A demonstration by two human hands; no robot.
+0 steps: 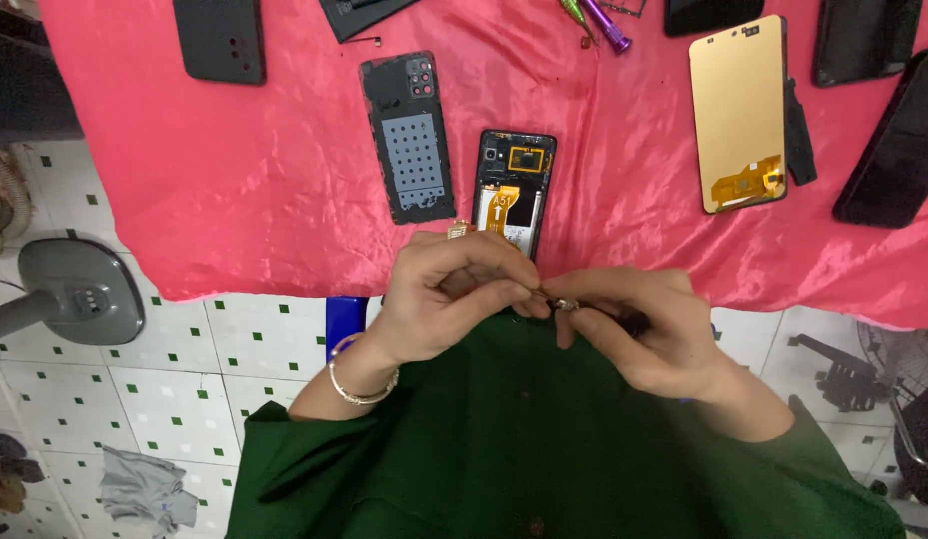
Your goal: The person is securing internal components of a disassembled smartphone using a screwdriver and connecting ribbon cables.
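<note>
**Hands pinching a small metal part at the tabletop edge**

Head view: both hands work together. Our left hand [454,294] and right hand [638,334] pinch a small metal part [564,304] between fingertips, just below the opened phone [514,190]. We judge steady, close fingertip support best. No containers are visible on the pink cloth [234,170].

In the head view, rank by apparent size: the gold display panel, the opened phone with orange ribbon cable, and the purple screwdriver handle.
1. Gold display panel, largest.
2. Opened phone with orange ribbon cable, clearly smaller, its lower end hidden behind the left hand.
3. Purple screwdriver handle, smallest, though cut off by the frame edge.
</note>
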